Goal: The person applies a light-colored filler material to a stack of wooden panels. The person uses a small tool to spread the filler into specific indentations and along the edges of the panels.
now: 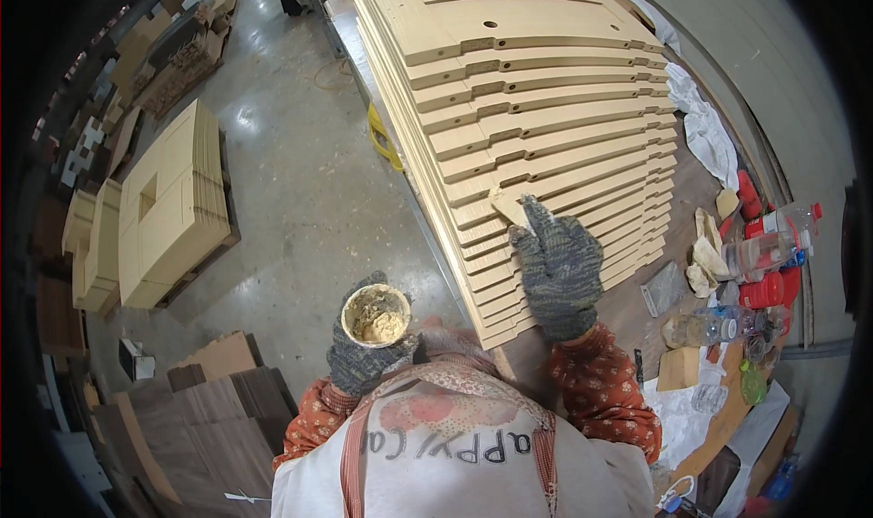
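Note:
My left hand [350,362], in a dark grey knitted glove, grips a small round tub [362,301] of pale yellow putty [389,325] in front of my apron. My right hand [564,277], gloved alike, is closed on a putty knife [512,211], its pale flat blade pointing up and left. The blade is over the left part of a stack of light wood-coloured panels [546,138], beside their stepped edges. Notches and small round holes show along those edges. Whether the blade touches a panel, I cannot tell. The fingers hide the knife's handle.
On the bench right of the stack lie several plastic bottles [759,254], a grey block [664,289], crumpled cloth [705,131] and paper. More panels [173,204] stand on the floor at left, with dark brown boards [200,418] nearer me. A yellow strap [384,139] hangs at the bench's left edge.

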